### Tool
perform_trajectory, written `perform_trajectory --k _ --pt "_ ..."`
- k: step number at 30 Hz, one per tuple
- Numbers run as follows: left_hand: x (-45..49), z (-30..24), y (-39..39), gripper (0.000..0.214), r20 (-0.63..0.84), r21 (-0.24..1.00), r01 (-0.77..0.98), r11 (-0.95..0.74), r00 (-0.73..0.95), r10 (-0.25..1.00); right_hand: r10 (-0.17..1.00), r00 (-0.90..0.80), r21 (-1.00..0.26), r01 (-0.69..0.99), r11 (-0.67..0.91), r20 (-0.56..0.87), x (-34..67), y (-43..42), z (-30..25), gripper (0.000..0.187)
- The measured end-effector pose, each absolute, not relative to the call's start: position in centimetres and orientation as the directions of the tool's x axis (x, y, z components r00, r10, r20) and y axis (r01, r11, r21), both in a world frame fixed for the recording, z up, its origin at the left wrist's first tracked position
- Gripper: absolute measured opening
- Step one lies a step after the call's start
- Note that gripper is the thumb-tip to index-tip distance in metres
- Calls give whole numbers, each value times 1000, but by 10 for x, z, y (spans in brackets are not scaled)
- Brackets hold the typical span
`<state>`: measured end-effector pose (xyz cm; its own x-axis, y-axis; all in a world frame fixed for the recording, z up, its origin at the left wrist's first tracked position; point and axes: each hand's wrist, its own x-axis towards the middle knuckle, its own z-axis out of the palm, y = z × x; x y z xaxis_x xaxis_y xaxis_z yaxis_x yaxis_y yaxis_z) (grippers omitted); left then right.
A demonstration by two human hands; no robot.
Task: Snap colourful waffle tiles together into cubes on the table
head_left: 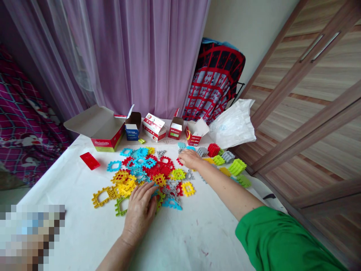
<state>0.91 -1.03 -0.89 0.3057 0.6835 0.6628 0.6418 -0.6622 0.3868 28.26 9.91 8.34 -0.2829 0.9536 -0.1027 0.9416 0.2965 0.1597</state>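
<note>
Resting left hand [141, 207], fingers loose, beside yellow tiles [125, 188]; red tiles [162, 168] lie left of my right hand [191, 159], grip unclear.

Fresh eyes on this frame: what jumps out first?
Probably the multicoloured heap of plastic pieces in the middle of the white tabletop, the left hand on its near edge and the right hand at its far right side. Then the row of cardboard boxes along the far edge, before the purple curtain, and the bright green sleeve at lower right.
</note>
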Motion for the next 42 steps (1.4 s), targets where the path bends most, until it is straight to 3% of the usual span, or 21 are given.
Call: perform_trajectory --k 9,15,19,25,30,32,38,42 --pt "9 -9 -11 28 640 402 646 -649 308 703 991 -113 47 992 117 -78 238 122 66 33" --pt "10 -8 -11 29 640 417 640 -645 296 709 988 -88 -39 996 83 -127 229 135 67 22" --pt "10 -6 -11 28 649 414 630 -657 303 698 991 -89 -116 990 78 -98 227 136 73 25" --pt "11 -7 -11 29 632 433 635 -639 291 718 988 -154 -241 958 155 23 238 112 76 19" --pt "11 -9 -11 29 633 443 632 -636 282 721 949 -296 -222 923 314 112 262 78 65 44" --pt "10 -9 -10 28 642 439 627 -643 282 713 965 -230 -184 950 250 125 268 66 64 45" --pt "9 -8 -10 26 659 409 628 -662 299 690 992 101 -226 971 -81 78 255 30 61 15" --pt "9 -6 -10 26 661 397 629 -668 309 684 970 215 -256 950 -179 118 232 3 47 26"
